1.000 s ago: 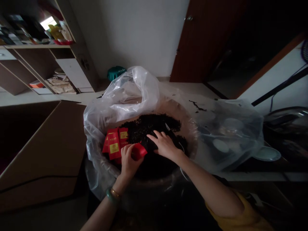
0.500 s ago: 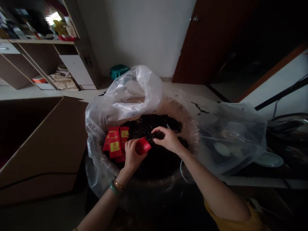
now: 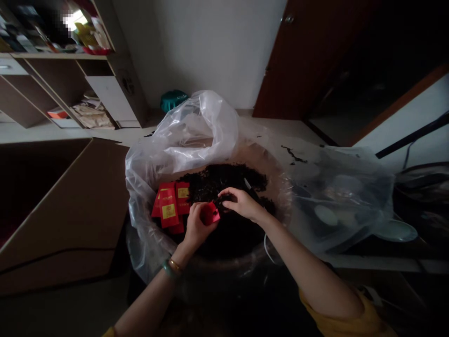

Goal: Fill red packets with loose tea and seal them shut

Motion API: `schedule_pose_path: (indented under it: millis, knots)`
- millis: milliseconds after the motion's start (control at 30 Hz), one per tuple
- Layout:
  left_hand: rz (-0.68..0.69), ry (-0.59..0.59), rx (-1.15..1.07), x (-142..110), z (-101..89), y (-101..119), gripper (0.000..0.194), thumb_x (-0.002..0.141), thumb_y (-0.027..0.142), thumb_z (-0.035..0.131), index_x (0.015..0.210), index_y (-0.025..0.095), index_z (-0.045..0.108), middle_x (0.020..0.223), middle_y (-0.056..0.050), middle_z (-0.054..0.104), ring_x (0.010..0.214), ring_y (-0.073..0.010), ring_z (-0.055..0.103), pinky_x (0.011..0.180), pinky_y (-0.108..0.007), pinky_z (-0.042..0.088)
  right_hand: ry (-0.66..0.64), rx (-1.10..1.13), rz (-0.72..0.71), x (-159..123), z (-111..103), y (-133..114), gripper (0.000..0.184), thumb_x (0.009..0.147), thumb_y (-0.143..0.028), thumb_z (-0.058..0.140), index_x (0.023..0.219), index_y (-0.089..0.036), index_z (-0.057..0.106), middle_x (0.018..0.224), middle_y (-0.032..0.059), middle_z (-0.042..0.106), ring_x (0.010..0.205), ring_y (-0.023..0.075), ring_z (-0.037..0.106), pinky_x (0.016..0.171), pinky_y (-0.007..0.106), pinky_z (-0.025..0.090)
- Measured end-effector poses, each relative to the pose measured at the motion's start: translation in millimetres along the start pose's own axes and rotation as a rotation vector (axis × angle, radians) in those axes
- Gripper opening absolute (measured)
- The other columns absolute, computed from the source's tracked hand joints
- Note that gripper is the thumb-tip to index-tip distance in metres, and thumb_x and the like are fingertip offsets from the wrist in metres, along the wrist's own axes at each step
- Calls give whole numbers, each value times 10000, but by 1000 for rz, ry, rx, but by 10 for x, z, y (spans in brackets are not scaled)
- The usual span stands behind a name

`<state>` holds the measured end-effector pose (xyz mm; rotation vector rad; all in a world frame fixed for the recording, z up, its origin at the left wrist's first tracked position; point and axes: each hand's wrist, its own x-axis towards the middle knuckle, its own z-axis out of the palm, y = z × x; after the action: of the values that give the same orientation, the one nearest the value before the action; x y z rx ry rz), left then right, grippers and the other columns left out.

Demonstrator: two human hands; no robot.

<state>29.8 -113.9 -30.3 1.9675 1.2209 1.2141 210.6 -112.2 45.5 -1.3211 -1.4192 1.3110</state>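
— At the near centre of the scene, what is being held by the left hand [image 3: 197,225]?

— One red packet [image 3: 211,213] is being held, with the fingers curled around it; its open mouth is being turned toward the right hand [image 3: 242,204], and dark specks are being shown just inside.

— How is the right hand being posed?

— Thumb and forefinger are being kept close together beside the packet's mouth, a small dark tuft [image 3: 220,201] being pinched at their tips.

— Over what are both hands being held?

— A heap of dark shreds [image 3: 242,172] is being held in a wide round container [image 3: 271,171], over whose far left side clear plastic sheeting [image 3: 222,128] is being draped. From the heap, beyond the right hand, a pale slender object [image 3: 247,183] is being seen; its kind cannot be told.

— And to the left?

— Several red packets with yellow labels [image 3: 168,210] are being kept in an overlapping pile inside the container; farther left, a cardboard box [image 3: 75,210] is being shown.
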Motion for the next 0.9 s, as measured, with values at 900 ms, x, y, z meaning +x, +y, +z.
schedule_pose_path:
  millis: [900]
  knots:
    - [-97, 5, -17, -59, 79, -121, 690, 550, 299, 800, 1156, 182, 492, 1018, -74, 590, 913, -236, 586, 810, -399, 497, 3, -411, -193, -27, 334, -46, 488, 648, -20, 696, 1095, -212, 663, 1031, 32, 699, 986, 180, 649, 929, 312, 472]
